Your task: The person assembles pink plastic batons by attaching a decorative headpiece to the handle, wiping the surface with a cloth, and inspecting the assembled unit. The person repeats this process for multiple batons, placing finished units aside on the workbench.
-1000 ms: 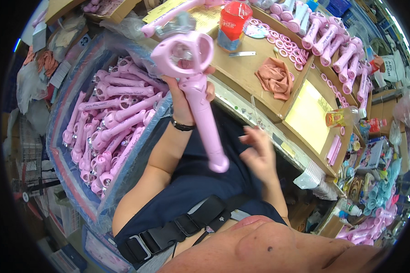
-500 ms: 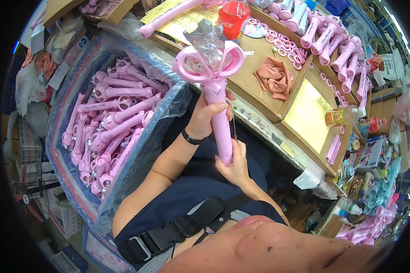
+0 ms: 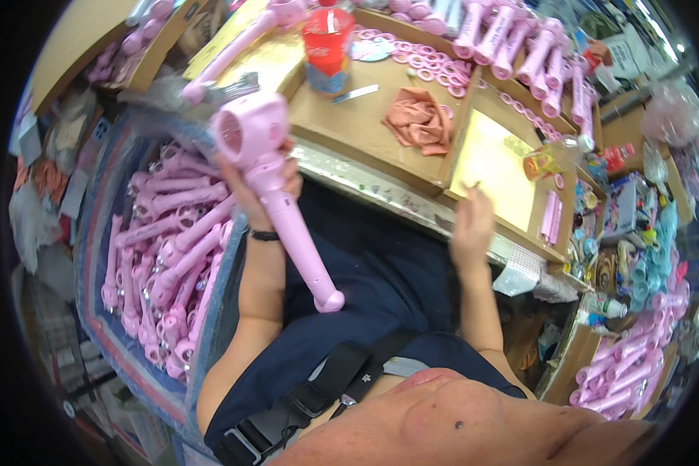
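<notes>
Wands (image 3: 190, 198) are heaped loosely in the bin (image 3: 116, 357). The held wand (image 3: 295, 233) is gripped below its head by the wrapped left hand (image 3: 246, 194), apparently to steady the wider end; its tail is angled down. Rings (image 3: 435, 67) and a cloth (image 3: 418, 123) are kept in the tray (image 3: 357, 132). The right hand (image 3: 472, 231) is blurred; its opening and contents cannot be told.
</notes>
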The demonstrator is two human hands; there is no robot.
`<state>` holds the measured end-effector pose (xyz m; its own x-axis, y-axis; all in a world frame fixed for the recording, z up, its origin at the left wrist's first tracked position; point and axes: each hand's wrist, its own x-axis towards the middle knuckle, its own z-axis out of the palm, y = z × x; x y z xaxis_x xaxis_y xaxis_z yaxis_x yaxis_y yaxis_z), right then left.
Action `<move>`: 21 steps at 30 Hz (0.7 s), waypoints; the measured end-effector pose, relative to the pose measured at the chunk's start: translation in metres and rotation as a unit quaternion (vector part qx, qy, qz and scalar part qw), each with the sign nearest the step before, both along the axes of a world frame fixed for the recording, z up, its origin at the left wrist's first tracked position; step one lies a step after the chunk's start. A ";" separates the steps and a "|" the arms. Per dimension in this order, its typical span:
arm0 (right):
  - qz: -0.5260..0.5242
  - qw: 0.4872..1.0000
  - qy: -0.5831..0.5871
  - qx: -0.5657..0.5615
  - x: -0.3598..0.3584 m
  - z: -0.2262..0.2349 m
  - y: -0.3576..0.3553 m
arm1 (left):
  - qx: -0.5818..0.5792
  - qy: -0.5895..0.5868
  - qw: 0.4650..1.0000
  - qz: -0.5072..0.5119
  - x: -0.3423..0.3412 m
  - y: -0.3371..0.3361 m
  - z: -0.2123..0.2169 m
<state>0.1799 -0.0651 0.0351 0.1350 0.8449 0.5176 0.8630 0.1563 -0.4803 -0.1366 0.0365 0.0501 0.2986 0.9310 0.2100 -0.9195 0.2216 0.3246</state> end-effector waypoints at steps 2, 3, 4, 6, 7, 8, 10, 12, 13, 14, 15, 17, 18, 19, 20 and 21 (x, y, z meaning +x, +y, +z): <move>-0.058 0.996 -0.049 -0.055 0.032 0.003 0.023 | -0.008 -0.003 0.999 -0.051 0.011 -0.002 -0.003; -0.064 0.992 -0.073 -0.076 0.042 0.004 0.032 | -0.001 -0.008 0.997 -0.077 0.019 -0.003 -0.004; -0.052 0.988 -0.065 -0.127 0.047 0.006 0.037 | -0.033 0.052 0.997 -0.046 0.025 -0.006 -0.004; -0.058 0.971 -0.045 -0.226 0.046 0.016 0.043 | -0.071 0.130 0.989 -0.013 0.038 -0.008 -0.003; -0.023 0.987 -0.067 -0.144 0.039 0.022 0.045 | -0.072 0.148 0.986 -0.006 0.045 -0.010 -0.002; -0.013 0.993 -0.081 -0.086 0.026 0.028 0.047 | -0.081 0.130 0.988 -0.033 0.050 -0.010 0.000; 0.055 0.998 0.007 -0.008 -0.004 0.044 0.052 | -0.064 0.112 0.988 -0.085 0.062 -0.010 0.002; 0.154 0.971 0.180 0.005 -0.039 0.053 0.057 | -0.062 0.109 0.983 -0.133 0.074 -0.010 0.001; 0.199 0.949 0.244 -0.002 -0.054 0.056 0.060 | -0.057 0.120 0.980 -0.146 0.079 -0.010 0.001; 0.203 0.949 0.239 0.017 -0.066 0.059 0.066 | -0.052 0.130 0.977 -0.159 0.084 -0.010 0.000; 0.220 0.952 0.210 0.025 -0.075 0.061 0.070 | -0.045 0.136 0.974 -0.175 0.088 -0.010 -0.001; 0.238 0.935 0.264 -0.010 -0.084 0.063 0.076 | -0.078 0.111 0.975 -0.175 0.091 -0.014 -0.003; 0.224 0.947 0.229 0.037 -0.086 0.063 0.077 | -0.080 0.095 0.978 -0.170 0.092 -0.014 -0.003; 0.224 0.950 0.217 0.033 -0.086 0.063 0.078 | -0.085 0.076 0.981 -0.160 0.092 -0.015 -0.003; 0.219 0.953 0.209 0.036 -0.085 0.063 0.078 | -0.104 0.071 0.979 -0.160 0.093 -0.016 -0.004; 0.215 0.955 0.202 0.039 -0.084 0.063 0.077 | -0.103 0.077 0.977 -0.170 0.093 -0.017 -0.004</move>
